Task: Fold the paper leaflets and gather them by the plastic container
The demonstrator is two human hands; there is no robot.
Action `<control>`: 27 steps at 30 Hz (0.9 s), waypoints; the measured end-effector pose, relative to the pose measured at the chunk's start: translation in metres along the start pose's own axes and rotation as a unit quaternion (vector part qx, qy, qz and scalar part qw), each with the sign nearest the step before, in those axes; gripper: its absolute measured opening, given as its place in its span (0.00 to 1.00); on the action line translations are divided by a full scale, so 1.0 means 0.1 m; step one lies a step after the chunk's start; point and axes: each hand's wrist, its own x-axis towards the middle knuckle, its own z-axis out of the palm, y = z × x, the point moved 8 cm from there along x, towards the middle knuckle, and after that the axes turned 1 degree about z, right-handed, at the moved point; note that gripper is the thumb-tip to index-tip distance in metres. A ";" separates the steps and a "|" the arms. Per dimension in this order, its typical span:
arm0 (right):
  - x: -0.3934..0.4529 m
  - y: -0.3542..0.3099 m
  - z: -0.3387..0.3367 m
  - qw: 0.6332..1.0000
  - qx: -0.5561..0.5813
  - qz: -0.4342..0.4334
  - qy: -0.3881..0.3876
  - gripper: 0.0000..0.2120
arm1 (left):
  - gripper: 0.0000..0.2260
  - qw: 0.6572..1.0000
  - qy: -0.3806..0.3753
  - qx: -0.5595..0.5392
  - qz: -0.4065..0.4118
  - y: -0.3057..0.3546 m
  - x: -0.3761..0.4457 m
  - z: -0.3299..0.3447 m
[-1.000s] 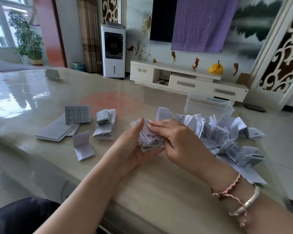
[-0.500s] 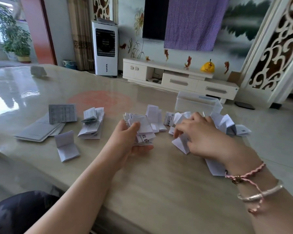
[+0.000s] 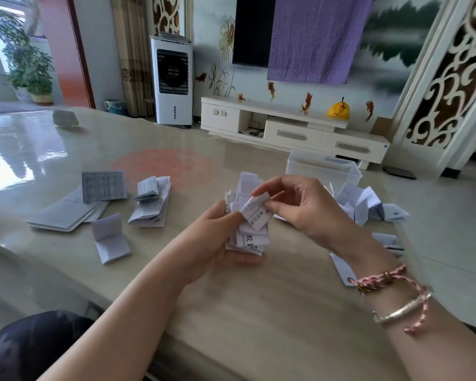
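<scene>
Just below the middle of the frame, the left hand (image 3: 217, 237) cups a thick bundle of folded leaflets (image 3: 249, 237), its grip closed round the bundle from the left and beneath, the thumb pressing against the near papers. The right hand (image 3: 305, 207) comes in from the right; its grip pinches one folded leaflet (image 3: 256, 209) between thumb and forefinger, holding it tilted against the top of the bundle, printed side towards the camera. Behind and to the right of the right hand, a loose heap of folded leaflets (image 3: 366, 202) lies on the counter (image 3: 259, 312), touching the near side of the clear plastic container (image 3: 322, 169), which stands right of centre. A few more papers (image 3: 388, 240) lie partly hidden behind the right wrist. At the left of the frame, well apart from both hands, sit a flat stack of unfolded sheets (image 3: 66, 213), a small pile of half-folded ones (image 3: 151, 204), and a single creased leaflet (image 3: 110, 237) nearest the counter's front edge.
</scene>
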 end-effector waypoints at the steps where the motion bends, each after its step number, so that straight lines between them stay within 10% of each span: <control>1: 0.00 0.01 -0.01 1.000 -0.004 -0.002 0.000 0.13 | 0.12 1.000 -0.008 -0.003 -0.003 0.00 -0.01 0.00; 17: 0.07 -0.05 0.14 0.994 0.102 0.027 0.012 0.17 | 0.13 0.999 -0.010 -0.036 0.002 0.13 -0.08 -0.15; 27: 0.96 0.43 0.10 0.909 -0.399 0.116 -0.041 0.24 | 0.13 0.992 0.121 0.024 0.025 0.24 -0.06 -0.54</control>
